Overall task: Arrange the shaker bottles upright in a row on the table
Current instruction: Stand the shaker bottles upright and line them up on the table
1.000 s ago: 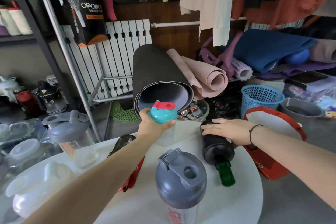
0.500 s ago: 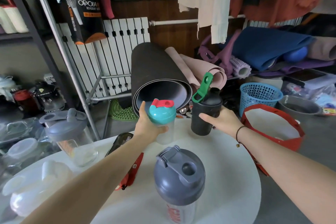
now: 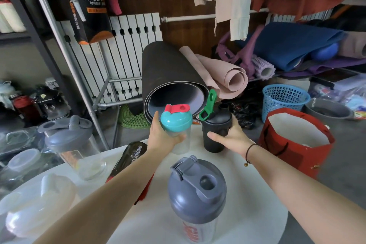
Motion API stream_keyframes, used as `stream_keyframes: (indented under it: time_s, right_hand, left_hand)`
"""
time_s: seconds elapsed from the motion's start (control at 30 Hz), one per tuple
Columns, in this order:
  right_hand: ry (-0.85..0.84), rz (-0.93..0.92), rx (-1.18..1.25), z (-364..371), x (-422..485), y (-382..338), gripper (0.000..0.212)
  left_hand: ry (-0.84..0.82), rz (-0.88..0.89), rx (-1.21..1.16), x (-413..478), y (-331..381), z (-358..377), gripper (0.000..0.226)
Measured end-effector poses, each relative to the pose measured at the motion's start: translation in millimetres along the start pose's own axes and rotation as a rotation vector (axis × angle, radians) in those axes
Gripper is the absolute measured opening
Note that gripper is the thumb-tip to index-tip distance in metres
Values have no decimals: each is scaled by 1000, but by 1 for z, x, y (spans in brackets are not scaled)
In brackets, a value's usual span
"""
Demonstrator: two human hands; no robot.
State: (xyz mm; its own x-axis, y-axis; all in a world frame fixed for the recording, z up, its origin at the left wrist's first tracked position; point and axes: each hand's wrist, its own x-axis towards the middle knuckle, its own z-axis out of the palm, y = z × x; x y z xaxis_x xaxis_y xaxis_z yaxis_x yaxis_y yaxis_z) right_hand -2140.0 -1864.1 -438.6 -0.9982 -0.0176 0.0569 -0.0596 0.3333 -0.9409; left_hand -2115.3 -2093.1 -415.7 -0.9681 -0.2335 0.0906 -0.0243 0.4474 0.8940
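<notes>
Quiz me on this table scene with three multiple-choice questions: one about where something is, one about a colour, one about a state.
1. Where is the black shaker bottle relative to the teal-lidded shaker bottle?
A. To its right
B. To its left
C. Stacked on it

2. What colour is the flip cap on the black shaker bottle?
A. Red
B. Green
C. Grey

3. How does the black flat bottle near the left forearm sit?
A. Upright
B. Lying down
C. Held in the air

Answers: 1 A, the right hand holds it beside the bottle that the left hand holds. 2 B, the raised cap is green. 3 B, it lies flat on the white table.
</notes>
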Motion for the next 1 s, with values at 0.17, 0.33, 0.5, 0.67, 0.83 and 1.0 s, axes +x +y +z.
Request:
stream_keyframes:
  time_s: [0.17,0.33,0.5,0.67,0.83,1.0]
  right_hand:
    - [430,-472,-13,0,-24,-63,86]
    - [358,-271,-95,13,18,-115,83]
    - [522,239,409,18,24,-73,87]
    - [471,192,623,20,29,-68,55]
    - [554,182,356,29,25,-67,35]
    - [692,116,166,32,26,-65,33]
  left_hand:
    - [-41,57,-15,-8,-2,3,127]
    - [-47,14,-80,-6,-2,0,125]
    - [-16,-25,-53,-4,-5,-2,121]
    - [-33,-32,-62,-2,-9,-4,118]
    - [-34,-18,-41,-2,-7,-4,116]
    - [-39,-3,-36,-3,-6,-5,113]
